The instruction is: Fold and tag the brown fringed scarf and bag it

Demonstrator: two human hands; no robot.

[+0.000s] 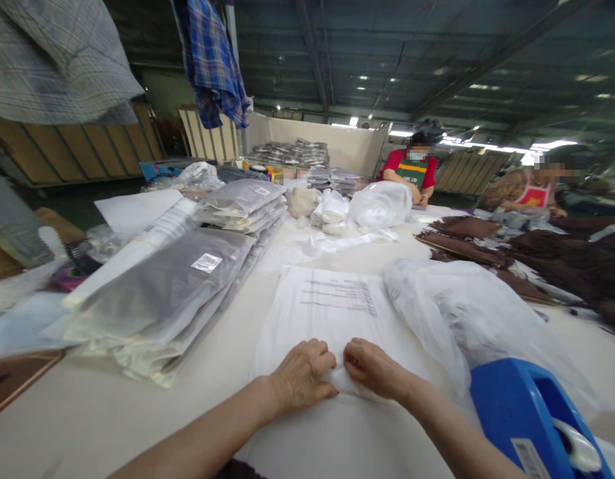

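Note:
A frosted white plastic bag (337,303) with dark printed text lies flat on the table in front of me. At its near edge is my left hand (302,376), its fingers curled down and closed on the plastic. Just right of it, my right hand (372,366) pinches the same edge, with its fingertips tucked under and partly hidden. A small gap separates the two hands. To the right of the printed bag lies a crumpled heap of clear plastic bags (467,306).
Packed grey garments in bags (162,279) are stacked at left. A blue plastic container (512,392) stands at front right. Brown garments (562,253) pile up at right. White rolls (331,207) lie farther back. Two people (412,163) work across the table. Checked shirts (212,63) hang overhead.

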